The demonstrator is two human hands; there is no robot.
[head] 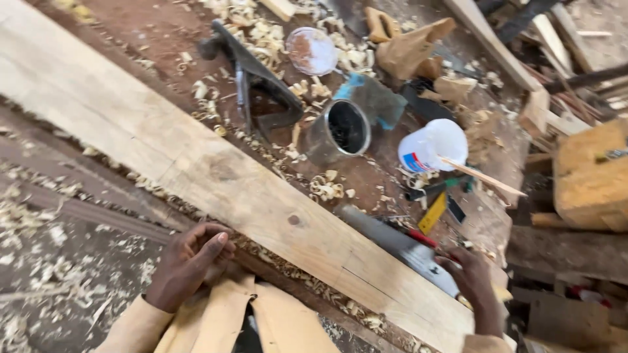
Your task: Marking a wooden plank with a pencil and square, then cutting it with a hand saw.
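The left hand point(190, 261), fingers loosely curled and holding nothing, rests at the near edge of the surface point(163, 33), against the long pale wooden plank point(196, 163) that runs slantwise across it. The right hand point(472, 280) reaches past the plank's far side and closes on the grey-bladed handsaw point(399, 245) lying there, beside a yellow-and-black tool. Farther out stand a white plastic tub with a red-and-blue label point(428, 145), a thin stick in it, an open metal tin can point(340, 131), a dark hand plane point(258, 88), and scattered wood shavings point(327, 188).
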